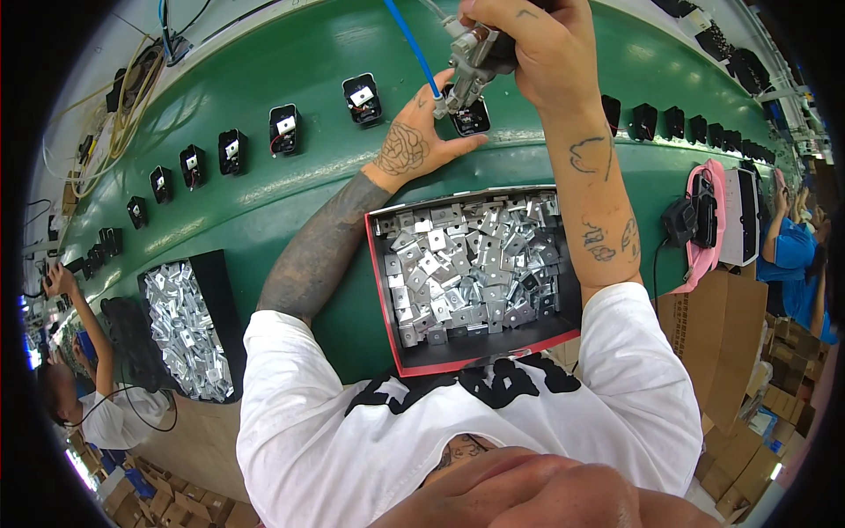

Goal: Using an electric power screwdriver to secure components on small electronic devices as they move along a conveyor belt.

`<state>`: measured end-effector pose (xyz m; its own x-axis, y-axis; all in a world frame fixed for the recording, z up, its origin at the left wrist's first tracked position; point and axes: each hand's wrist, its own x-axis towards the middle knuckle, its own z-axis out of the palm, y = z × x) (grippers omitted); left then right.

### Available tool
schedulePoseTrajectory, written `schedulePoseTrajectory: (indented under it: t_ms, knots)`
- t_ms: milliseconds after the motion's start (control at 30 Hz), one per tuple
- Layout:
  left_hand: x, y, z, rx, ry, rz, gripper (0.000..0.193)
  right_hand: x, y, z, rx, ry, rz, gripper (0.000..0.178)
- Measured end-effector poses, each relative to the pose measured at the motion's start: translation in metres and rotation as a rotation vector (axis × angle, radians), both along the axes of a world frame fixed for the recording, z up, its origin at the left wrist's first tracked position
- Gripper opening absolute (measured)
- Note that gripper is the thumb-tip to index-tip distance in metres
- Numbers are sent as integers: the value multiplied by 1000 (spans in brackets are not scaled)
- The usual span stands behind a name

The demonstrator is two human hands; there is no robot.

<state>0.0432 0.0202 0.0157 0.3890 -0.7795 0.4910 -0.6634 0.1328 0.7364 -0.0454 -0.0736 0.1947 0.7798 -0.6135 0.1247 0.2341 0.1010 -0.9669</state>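
Note:
My right hand is closed around a screwdriver with a metal feed head, most likely air-driven, with a blue tube running into it. Its tip comes down over a small open black housing on the green bench. My left hand grips that housing from the left, thumb along its near side; the other fingers are partly hidden behind the tool. Between my forearms and close to my body, a black box with a red rim holds many small bent metal plates.
Similar black housings with metal plates inside, such as one housing, stand in a row along the green bench, left and right. A second box of metal parts lies at left. A pink bag sits at right. Co-workers are at both sides.

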Motion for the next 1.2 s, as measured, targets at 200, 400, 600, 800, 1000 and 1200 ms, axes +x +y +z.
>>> schedulePoseTrajectory:
  t_ms: [200, 400, 600, 800, 1000, 1200]
  knots:
    - [-2, 2, 4, -1, 16, -18, 81, 3, 2, -7, 4, -31, -55, 31]
    - [21, 7, -19, 57, -253, 110, 76, 6, -7, -6, 42, -108, -212, 25]
    - [40, 34, 11, 118, -366, 44, 67, 2, -177, -103, 234, -726, 870, 25]
    - [-37, 74, 116, 182, -545, -146, 13, -16, -157, -84, -40, -597, 392, 26]
    - [-84, 98, 53, 266, -1453, -31, 6, 12, -49, -26, -282, -453, 36, 28]
    - [-74, 80, 44, 484, -769, -336, 9, 1, -35, -11, -321, -392, -101, 32]
